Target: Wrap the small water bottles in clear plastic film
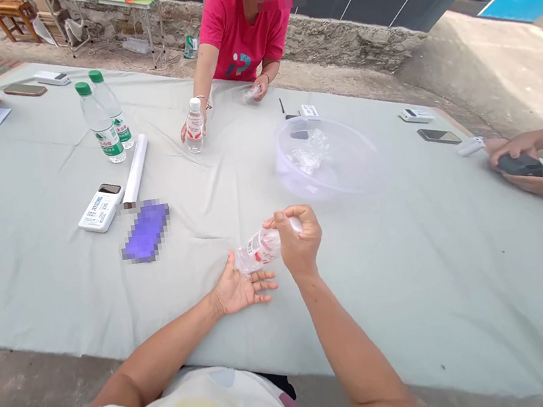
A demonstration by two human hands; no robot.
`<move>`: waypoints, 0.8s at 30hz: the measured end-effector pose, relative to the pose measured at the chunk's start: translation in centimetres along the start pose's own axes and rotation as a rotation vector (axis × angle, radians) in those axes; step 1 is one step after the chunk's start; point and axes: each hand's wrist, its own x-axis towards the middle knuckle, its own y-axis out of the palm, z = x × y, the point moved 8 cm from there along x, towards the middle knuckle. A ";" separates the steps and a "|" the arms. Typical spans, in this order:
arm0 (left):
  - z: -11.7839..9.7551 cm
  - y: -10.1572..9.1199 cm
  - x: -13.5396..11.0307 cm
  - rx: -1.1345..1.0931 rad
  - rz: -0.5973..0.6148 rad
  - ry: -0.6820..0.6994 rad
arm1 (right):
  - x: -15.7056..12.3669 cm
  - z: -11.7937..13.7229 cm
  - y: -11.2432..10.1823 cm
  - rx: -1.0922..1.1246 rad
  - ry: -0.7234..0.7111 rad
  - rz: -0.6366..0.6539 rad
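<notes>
My right hand (301, 240) is wrapped round the capped end of a small clear water bottle (263, 248) with a red and white label. The bottle tilts sideways, its base pointing left towards my other hand. Palm up and fingers spread, my left hand (243, 287) is just below the bottle's base; whether it touches the base I cannot tell. Beyond my hands stands a translucent purple basin (360, 150) with crumpled clear plastic wrap (312, 150) inside.
Across the table (212, 212), a person in a pink shirt (247, 28) holds a similar bottle (194, 125). Two green-capped bottles (104, 129), a white power bank (101, 208), a white roll (136, 168) and a purple blurred item (147, 231) lie left. Another person's hands (522, 158) hold something dark at right.
</notes>
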 end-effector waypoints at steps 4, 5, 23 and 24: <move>0.6 -0.6 0.3 0.143 0.051 -0.026 | 7.1 -0.6 1.8 -0.157 -0.120 -0.027; 0.9 -0.6 0.3 0.188 0.060 -0.040 | 9.1 -1.0 2.5 -0.195 -0.142 -0.036; 0.8 -0.5 -0.4 0.220 0.053 -0.100 | 25.4 -5.6 8.0 -0.495 -0.126 0.153; 0.8 -0.5 -0.4 0.222 0.054 -0.101 | 26.0 -5.3 6.9 -0.517 -0.146 0.112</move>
